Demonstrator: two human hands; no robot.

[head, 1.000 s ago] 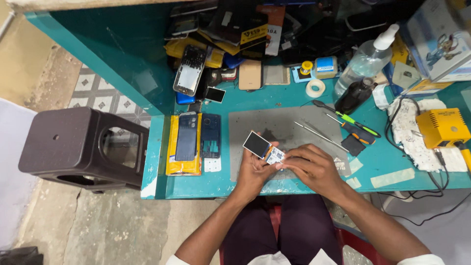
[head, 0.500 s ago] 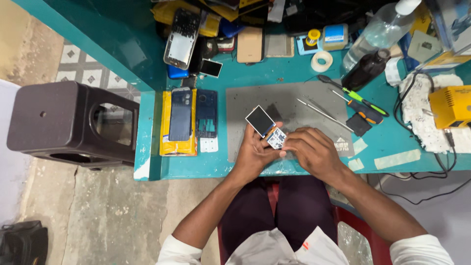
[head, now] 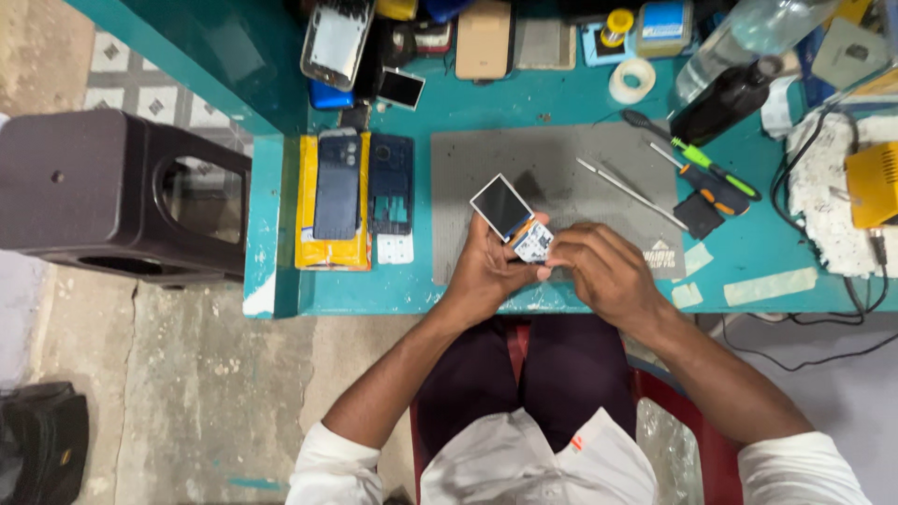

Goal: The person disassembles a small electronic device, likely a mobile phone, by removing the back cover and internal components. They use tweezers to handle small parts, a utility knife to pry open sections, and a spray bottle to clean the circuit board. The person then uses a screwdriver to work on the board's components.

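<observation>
Teal workbench [head: 561, 98] crowded; left hand [head: 486, 271] and right hand [head: 603, 271] are both pinching a small phone circuit board [head: 533, 243], its dark square screen [head: 501, 206] dangling — risking a torn connection.

Phone circuit board [head: 534, 242]: small, pale with blue edging, pinched between both hands just above the near edge of the grey mat. Attached display [head: 501, 207]: small rectangular screen, dark glass, silver frame, tilted up, projecting toward 10 o'clock from the board.
</observation>
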